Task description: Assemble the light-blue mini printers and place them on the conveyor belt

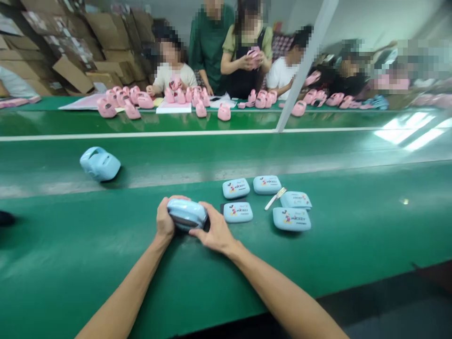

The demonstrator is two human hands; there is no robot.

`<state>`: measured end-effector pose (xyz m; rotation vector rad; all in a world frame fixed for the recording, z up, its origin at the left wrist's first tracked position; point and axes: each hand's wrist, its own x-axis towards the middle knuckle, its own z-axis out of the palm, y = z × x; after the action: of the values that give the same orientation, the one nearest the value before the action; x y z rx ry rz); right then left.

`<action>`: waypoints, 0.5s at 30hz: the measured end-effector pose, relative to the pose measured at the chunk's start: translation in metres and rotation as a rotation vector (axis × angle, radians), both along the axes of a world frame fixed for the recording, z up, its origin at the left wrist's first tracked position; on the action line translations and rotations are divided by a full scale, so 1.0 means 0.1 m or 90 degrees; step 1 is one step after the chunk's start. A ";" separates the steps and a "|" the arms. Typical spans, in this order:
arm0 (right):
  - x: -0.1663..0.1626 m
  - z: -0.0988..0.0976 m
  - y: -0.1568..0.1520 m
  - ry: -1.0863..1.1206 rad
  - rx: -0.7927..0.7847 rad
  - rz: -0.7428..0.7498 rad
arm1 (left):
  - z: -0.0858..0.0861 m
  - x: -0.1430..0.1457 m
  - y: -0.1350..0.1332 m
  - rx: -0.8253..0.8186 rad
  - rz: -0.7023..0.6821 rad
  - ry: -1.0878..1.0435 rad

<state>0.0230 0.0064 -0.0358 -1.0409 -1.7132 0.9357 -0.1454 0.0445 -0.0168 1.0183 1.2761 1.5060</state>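
Between my two hands is a light blue plastic housing (187,210), rounded, with a dark band along the side facing me. My left hand (165,219) wraps round its left end. On the right end, the fingers and thumb of my right hand (215,228) close over it. Just right of my right hand lie several light blue panels printed with a mouse figure, among them a near panel (238,213), a far panel (236,188) and a right-hand panel (292,219). A small white-handled brush (275,198) rests among them.
On the conveyor belt (176,160) beyond, a light blue housing (100,164) with a handle loop sits at left. Co-workers sit and stand across the line behind many pink housings (224,112). A white post (305,66) rises at the divider. Cardboard boxes (108,30) are stacked behind.
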 end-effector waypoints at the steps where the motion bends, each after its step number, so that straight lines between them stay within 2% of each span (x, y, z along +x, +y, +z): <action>1: -0.03 -0.02 0.00 0.001 0.020 -0.004 | 0.01 -0.03 -0.01 -0.011 -0.001 -0.028; 4: -0.11 -0.09 0.03 -0.003 0.031 0.008 | 0.05 -0.12 -0.01 -0.056 -0.049 -0.064; 8: -0.12 -0.08 0.04 0.012 -0.005 0.009 | 0.07 -0.17 -0.02 -0.047 -0.078 -0.062; 11: -0.11 -0.08 0.01 0.026 -0.012 0.012 | 0.04 -0.15 -0.03 -0.038 -0.063 -0.043; 15: -0.12 -0.17 0.01 0.053 -0.003 0.016 | -0.05 -0.12 0.02 0.001 0.007 0.014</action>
<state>0.0114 0.0072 -0.0528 -0.9725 -1.6586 0.9859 -0.1575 0.0463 -0.0221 1.0341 1.2979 1.5080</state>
